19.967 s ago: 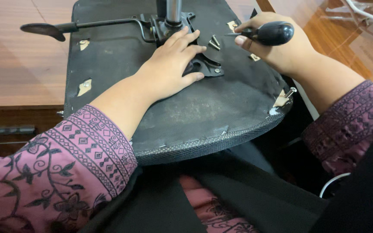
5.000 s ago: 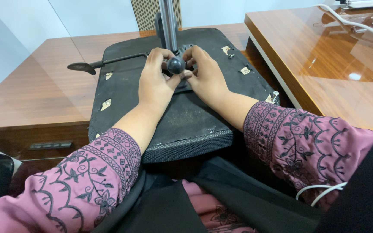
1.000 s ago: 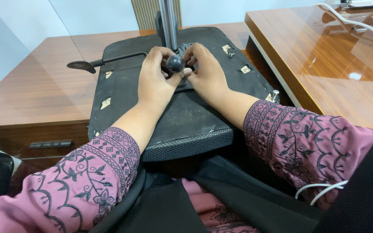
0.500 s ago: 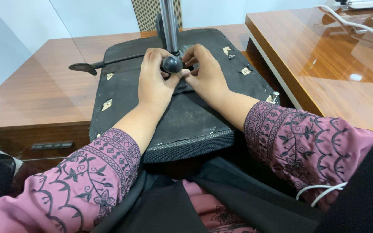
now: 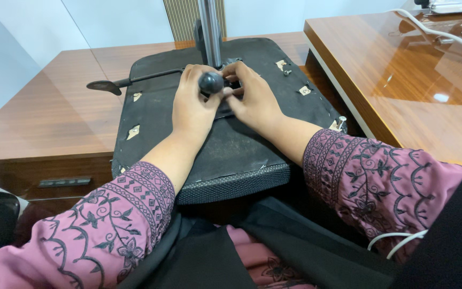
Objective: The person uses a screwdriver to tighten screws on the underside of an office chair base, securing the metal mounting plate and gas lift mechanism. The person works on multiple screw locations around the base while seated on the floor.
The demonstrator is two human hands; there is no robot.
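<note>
Our left hand (image 5: pixel 191 109) is wrapped round the screwdriver's black knob (image 5: pixel 210 82).
Our right hand (image 5: pixel 252 99) pinches beside it, on the upturned chair seat (image 5: pixel 231 155) across the worktop (image 5: pixel 44 123).

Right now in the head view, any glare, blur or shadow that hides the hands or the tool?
Head view: sharp and evenly lit. Glare sits on the glossy wooden desk at right, away from the work. The left hand and right hand are clear on the black seat base; the tool's round black handle shows, its tip hidden between the hands. Only soft shadows.
</note>
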